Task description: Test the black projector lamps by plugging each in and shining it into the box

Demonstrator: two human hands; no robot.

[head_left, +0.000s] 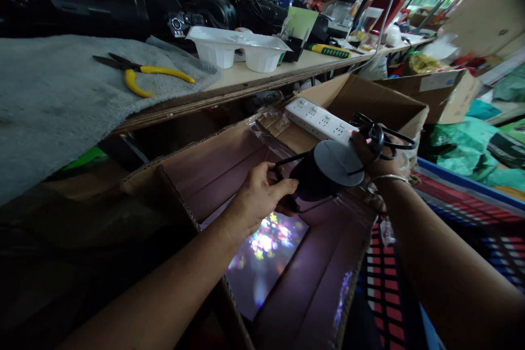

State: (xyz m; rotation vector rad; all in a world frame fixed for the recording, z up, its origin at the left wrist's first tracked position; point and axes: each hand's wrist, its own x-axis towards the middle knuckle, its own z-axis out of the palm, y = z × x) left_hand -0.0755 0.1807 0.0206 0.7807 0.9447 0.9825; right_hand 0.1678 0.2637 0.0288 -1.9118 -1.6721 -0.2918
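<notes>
A black round lamp (328, 169) with a grey flat back hangs over an open cardboard box (324, 279). My left hand (262, 194) grips the lamp's black bracket at its left side. Near the white power strip (320, 120), my right hand (379, 156) is closed round a coiled black cable (383, 139); its fingertips are partly hidden behind the coil and the lamp. Coloured light spots fall on a white sheet (262, 273) on the box floor, below my left hand.
Yellow-handled pliers (139, 71) lie on a grey cloth (49, 87) on the workbench. White plastic trays (262, 52) and a yellow-green tool (330, 51) sit along its edge. Another open carton (381, 98) stands behind the strip, and a blue-rimmed basket (463, 191) is at the right.
</notes>
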